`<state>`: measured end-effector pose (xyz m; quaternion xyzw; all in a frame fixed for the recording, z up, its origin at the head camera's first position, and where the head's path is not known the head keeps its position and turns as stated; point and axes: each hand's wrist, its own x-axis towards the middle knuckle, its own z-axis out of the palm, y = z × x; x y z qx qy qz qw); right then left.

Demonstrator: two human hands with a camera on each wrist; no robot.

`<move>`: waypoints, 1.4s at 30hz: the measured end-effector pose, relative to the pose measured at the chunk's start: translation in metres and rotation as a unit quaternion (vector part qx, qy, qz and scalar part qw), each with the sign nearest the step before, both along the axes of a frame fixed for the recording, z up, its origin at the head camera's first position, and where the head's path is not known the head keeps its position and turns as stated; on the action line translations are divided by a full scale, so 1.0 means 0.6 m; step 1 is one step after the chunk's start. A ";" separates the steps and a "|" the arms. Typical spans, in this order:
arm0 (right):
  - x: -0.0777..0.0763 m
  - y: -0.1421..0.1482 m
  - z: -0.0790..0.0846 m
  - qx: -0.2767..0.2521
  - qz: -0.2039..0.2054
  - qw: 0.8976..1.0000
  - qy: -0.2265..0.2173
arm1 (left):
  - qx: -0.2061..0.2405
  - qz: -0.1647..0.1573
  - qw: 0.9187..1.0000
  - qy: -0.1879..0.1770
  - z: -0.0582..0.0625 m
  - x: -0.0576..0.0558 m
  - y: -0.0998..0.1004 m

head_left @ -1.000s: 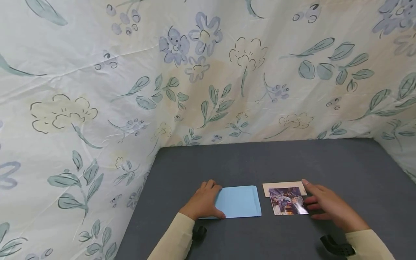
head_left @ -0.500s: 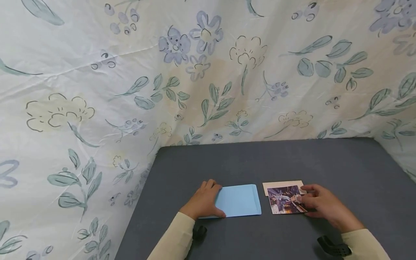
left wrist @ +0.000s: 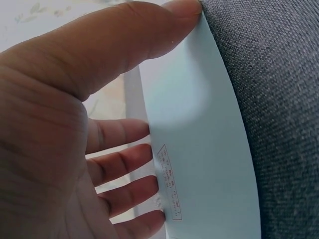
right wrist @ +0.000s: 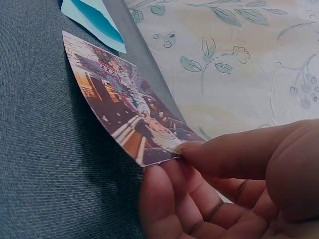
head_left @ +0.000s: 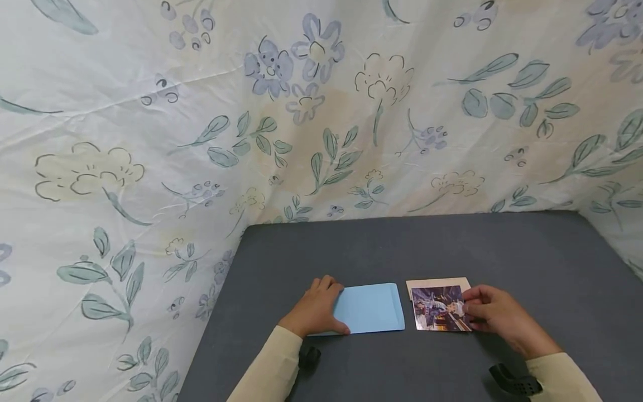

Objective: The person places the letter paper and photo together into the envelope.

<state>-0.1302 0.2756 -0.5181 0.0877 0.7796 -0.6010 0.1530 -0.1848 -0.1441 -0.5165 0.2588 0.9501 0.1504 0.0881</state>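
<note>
Creased floral cloth [head_left: 201,72] hangs beyond the hands; a grey, woven-textured counter [head_left: 382,251] spreads beneath. The left hand [head_left: 317,308] grips a smooth, rectangular blue envelope [head_left: 374,309] across 2 opposite edges. The right hand [head_left: 502,315] pinches a glossy, slightly bowed photo [head_left: 436,310], which partly hides a beige strip [head_left: 437,282] left of that hand.
</note>
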 end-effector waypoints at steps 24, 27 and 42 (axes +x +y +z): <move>-0.006 -0.007 -0.009 -0.052 -0.009 0.998 0.035 | 0.007 0.007 1.000 -0.009 -0.006 -0.002 0.003; -0.007 -0.014 -0.010 -0.058 -0.006 0.998 0.035 | 0.007 0.005 1.000 -0.007 -0.007 -0.002 0.002; -0.009 -0.044 -0.015 -0.076 0.000 0.997 0.028 | 0.007 0.002 1.000 -0.010 -0.001 -0.003 0.002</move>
